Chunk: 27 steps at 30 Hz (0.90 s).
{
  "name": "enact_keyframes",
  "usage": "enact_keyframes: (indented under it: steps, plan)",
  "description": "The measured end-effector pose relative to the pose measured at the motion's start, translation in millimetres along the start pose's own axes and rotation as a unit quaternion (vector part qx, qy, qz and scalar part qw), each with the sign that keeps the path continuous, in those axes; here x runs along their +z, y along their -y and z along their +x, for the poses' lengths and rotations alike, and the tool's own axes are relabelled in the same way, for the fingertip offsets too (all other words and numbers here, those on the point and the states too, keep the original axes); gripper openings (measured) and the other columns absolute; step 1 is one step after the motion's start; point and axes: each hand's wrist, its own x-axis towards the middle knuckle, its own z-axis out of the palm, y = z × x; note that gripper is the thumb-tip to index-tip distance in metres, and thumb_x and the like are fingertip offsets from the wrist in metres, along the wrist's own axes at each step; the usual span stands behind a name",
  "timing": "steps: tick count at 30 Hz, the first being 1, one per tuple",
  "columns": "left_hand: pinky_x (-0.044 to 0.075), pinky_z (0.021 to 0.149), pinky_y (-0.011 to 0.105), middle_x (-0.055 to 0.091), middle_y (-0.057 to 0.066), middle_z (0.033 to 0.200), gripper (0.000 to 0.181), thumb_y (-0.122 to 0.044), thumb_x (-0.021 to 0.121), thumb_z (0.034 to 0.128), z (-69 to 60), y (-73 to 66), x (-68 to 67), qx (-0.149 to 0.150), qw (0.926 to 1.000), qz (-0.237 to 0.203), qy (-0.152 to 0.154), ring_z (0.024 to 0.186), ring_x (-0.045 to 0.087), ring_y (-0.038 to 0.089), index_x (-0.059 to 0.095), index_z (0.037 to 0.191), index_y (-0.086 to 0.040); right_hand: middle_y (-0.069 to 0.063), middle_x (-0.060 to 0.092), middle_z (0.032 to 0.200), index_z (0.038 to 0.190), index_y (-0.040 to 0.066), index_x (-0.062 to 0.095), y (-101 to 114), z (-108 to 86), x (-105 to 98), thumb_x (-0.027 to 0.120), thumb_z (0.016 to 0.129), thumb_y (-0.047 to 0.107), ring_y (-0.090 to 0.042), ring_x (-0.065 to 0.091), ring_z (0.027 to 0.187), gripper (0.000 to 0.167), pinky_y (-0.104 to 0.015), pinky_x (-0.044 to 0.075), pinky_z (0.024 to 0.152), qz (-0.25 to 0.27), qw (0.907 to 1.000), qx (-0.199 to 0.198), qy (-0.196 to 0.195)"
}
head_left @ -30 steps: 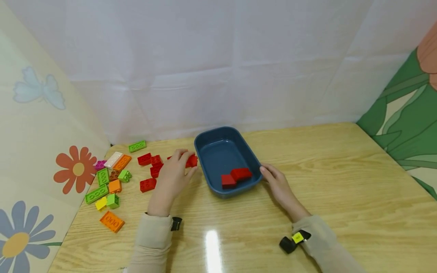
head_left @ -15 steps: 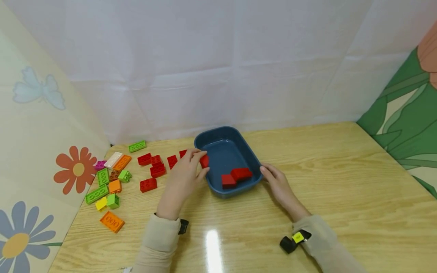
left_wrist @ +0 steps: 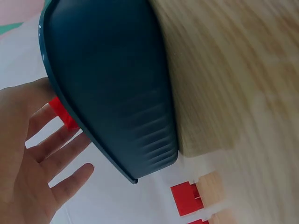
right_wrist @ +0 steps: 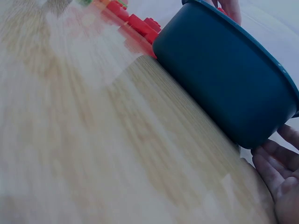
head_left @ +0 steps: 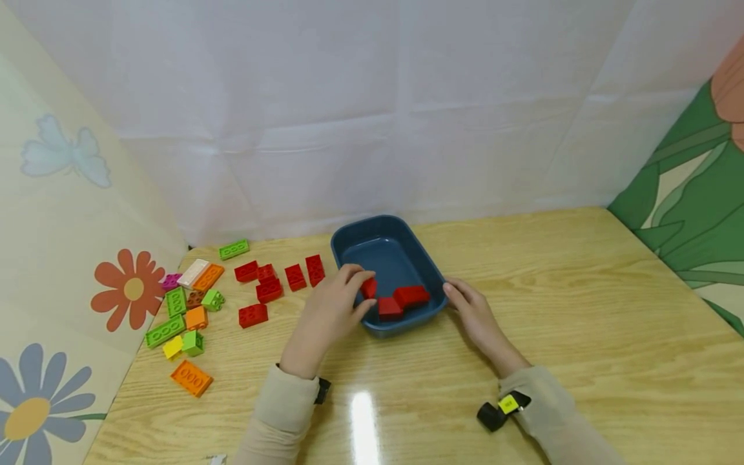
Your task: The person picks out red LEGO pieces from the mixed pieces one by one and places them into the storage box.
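Observation:
The thumb and fingers of my left hand (head_left: 330, 309) pinch a red toy building brick (head_left: 369, 287) just inside the left side of a blue plastic bin (head_left: 378, 255). In the left wrist view that red brick (left_wrist: 64, 114) shows between the fingers at the bin's rim, partly hidden. Two other red bricks (head_left: 411, 296) lie in the bin's near end. My right hand (head_left: 475, 320) holds the bin's near right corner; in the right wrist view its fingertips (right_wrist: 266, 165) touch the lower wall.
Several red bricks (head_left: 268, 290) lie on the wooden table left of the bin. Farther left is a cluster of green, orange, yellow, white and magenta bricks (head_left: 164, 331). A white sheet (head_left: 372, 129) hangs behind, with painted panels (head_left: 134, 289) at the sides.
My left hand has carried the red brick rightward from the table, over the bin's left rim and into it, uncovering red bricks behind. The right hand and bin have stayed put.

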Motion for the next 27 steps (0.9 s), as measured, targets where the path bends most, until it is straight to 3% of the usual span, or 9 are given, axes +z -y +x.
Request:
enact_keyframes:
  steps: [10, 17, 27]
  plan:
    - [0.048, 0.1, 0.041, 0.061, 0.005, 0.129, 0.044, -0.035, 0.072, 0.0916, -0.9, -1.7, 1.8, -0.006, 0.9993, 0.026, 0.028, 0.113, 0.06, 0.025, 0.064, 0.13, -0.016, -0.028, 0.055, 0.134, 0.137, -0.009, 0.051, 0.1, 0.0, -0.7, 0.046, 0.107, 0.027, 0.005, 0.059, 0.096, 0.048, -0.014, 0.047, 0.087, -0.012, 0.9998, 0.014, 0.002]
    - [0.046, 0.102, 0.043, 0.064, 0.005, 0.124, 0.037, -0.036, 0.067, 0.0951, -1.9, -3.4, 2.4, -0.038, 0.997, 0.022, 0.064, 0.117, 0.059, 0.025, 0.067, 0.126, -0.016, -0.027, 0.055, 0.134, 0.137, -0.009, 0.051, 2.2, -0.4, -0.9, 0.046, 0.107, 0.026, 0.002, 0.06, 0.096, 0.046, -0.015, 0.047, 0.088, -0.006, 0.9998, 0.018, 0.001]
    - [0.041, 0.108, 0.045, 0.063, 0.005, 0.13, 0.035, -0.035, 0.057, 0.1015, -3.0, -5.7, 3.7, -0.065, 0.9917, 0.012, 0.11, 0.129, 0.05, 0.026, 0.065, 0.13, -0.015, -0.028, 0.054, 0.135, 0.137, -0.009, 0.051, 1.4, -0.9, -0.4, 0.046, 0.107, 0.026, 0.004, 0.059, 0.096, 0.047, -0.015, 0.048, 0.087, -0.002, 0.9998, 0.017, 0.002]
